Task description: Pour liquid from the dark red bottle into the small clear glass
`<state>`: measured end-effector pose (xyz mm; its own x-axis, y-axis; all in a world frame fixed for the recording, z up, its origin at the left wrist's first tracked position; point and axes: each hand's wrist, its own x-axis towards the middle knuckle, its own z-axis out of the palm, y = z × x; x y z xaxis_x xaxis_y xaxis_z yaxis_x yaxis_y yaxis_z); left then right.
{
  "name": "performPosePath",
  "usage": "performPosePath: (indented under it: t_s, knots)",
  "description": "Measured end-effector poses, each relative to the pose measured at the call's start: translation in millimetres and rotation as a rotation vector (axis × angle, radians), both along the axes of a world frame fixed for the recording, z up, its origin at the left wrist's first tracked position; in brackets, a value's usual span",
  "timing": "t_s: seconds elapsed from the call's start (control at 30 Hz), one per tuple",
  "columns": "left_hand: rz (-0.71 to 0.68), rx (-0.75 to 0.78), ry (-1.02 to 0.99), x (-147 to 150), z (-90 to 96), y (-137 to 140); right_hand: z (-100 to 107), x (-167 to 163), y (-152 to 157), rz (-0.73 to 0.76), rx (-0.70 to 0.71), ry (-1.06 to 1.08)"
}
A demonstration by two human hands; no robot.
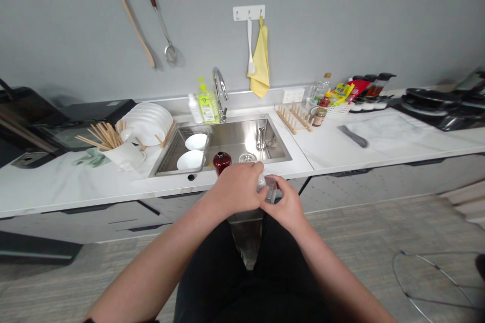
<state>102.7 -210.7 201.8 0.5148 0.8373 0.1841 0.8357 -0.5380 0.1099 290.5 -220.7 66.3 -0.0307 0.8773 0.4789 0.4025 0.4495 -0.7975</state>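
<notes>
In front of the sink's near edge, my two hands meet at a small clear container (271, 190). My right hand (286, 206) is closed around its right side and underside. My left hand (242, 185) reaches across from the left, its fingers closed on a whitish part (261, 180) at the container's upper left. My fingers cover much of it, so its exact kind does not show. Just beyond my left wrist stands a dark red, glossy bottle (222, 162) with a small round mouth, its lower part hidden by my hand.
The steel sink (278, 137) has a curved faucet (216, 86) and a rack with white bowls (190, 159). Plates (146, 120) and a chopstick holder (123, 155) stand left. A wooden rack (293, 118), jar (319, 117) and seasoning basket (339, 107) are right.
</notes>
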Motion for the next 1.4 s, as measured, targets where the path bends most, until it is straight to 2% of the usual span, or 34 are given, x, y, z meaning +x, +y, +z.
performPosePath:
  t_s: [0.07,0.23,0.47,0.67,0.93,1.1,1.27,1.4]
  knots:
    - [-0.013,-0.016,0.024,-1,-0.6,1,0,1,0,0.002,-0.011,-0.004]
    - [0.066,0.008,0.041,-2,0.2,-1,-1,0,0,0.0,0.011,-0.02]
    - [-0.096,-0.046,-0.099,-6,-7.1,1,-1,-1,1,0.026,0.006,0.003]
    - [-0.072,-0.021,-0.078,-7,-10.6,7,-2,1,1,0.029,-0.008,-0.006]
    - [0.02,0.015,0.037,-5,-4.0,4,-6,-2,-1,0.032,-0.013,-0.035]
    - [-0.093,-0.058,-0.009,-9,-2.9,-2,-4,-3,-3,0.076,-0.016,0.012]
    - [-0.056,-0.043,-0.034,-12,-0.3,1,-7,-3,-2,0.053,-0.03,-0.012]
    - [-0.002,-0.03,-0.158,-18,12.8,3,-7,-4,1,0.051,-0.043,-0.011]
